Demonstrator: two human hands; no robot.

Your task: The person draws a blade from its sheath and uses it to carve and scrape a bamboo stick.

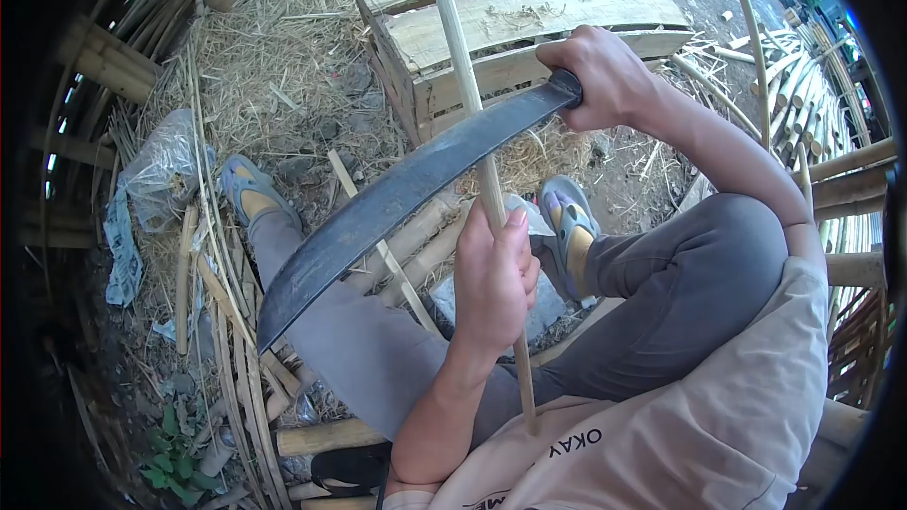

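My left hand, low in the centre, is closed around a thin pale wooden stick. The stick runs from near the slatted crate down to my shirt. At the upper right my right hand is wrapped round the handle of a long, dark, curved machete. Its wide blade slants down to the left, with the tip above my thigh. Blade and stick cross above my left hand; whether the edge touches the wood I cannot tell.
A slatted wooden crate stands ahead. Straw covers the ground near a clear plastic bag. Bamboo pieces lie between my sandalled feet. Cut poles are heaped at the right, and long strips lie at the left.
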